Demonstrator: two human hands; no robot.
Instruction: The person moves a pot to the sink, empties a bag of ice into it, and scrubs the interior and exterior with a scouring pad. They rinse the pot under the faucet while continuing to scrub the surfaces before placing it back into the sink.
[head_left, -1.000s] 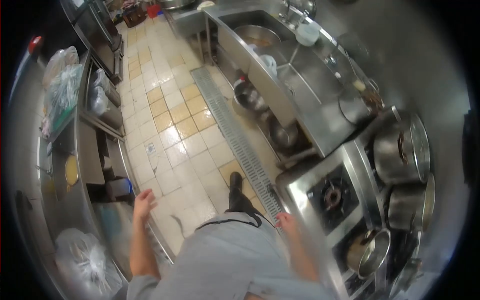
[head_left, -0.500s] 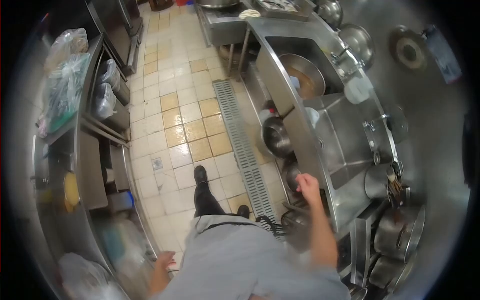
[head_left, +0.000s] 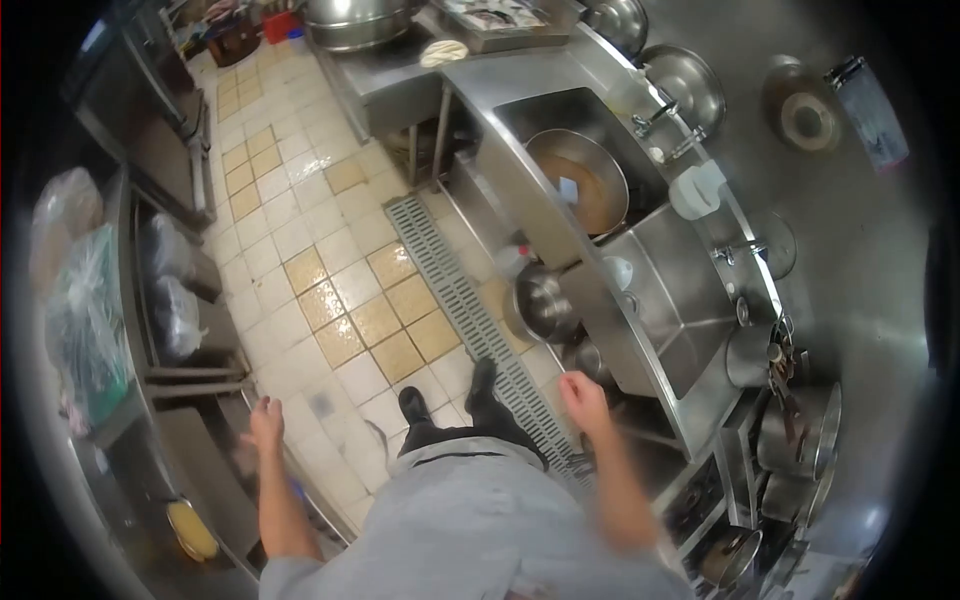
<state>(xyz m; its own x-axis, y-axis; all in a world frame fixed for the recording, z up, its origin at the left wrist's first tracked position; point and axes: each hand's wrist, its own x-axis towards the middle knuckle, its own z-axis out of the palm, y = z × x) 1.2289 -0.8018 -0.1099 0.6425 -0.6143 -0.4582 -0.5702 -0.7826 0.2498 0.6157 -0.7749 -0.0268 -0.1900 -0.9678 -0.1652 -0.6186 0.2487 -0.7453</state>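
My left hand (head_left: 264,428) hangs over the floor beside the left counter, its fingers loosely apart and holding nothing visible. My right hand (head_left: 584,402) is curled closed in front of the steel sink counter, with nothing seen in it. Just beyond it, steel bowls (head_left: 546,304) sit on the shelf under the sinks. A large round pan (head_left: 612,186) with brownish liquid and a light blue piece stands in the far sink basin. The near basin (head_left: 682,300) lies to its right.
A floor drain grate (head_left: 440,270) runs along the tiles (head_left: 345,290) beside my shoes. Bagged items (head_left: 85,310) lie on the left counter. Pots (head_left: 797,430) and a utensil holder stand at the right. A large steel pot (head_left: 357,25) is on the far counter.
The view has moved forward along the aisle. My left hand has risen and moved forward; my right hand has shifted left. Both shoes now show side by side.
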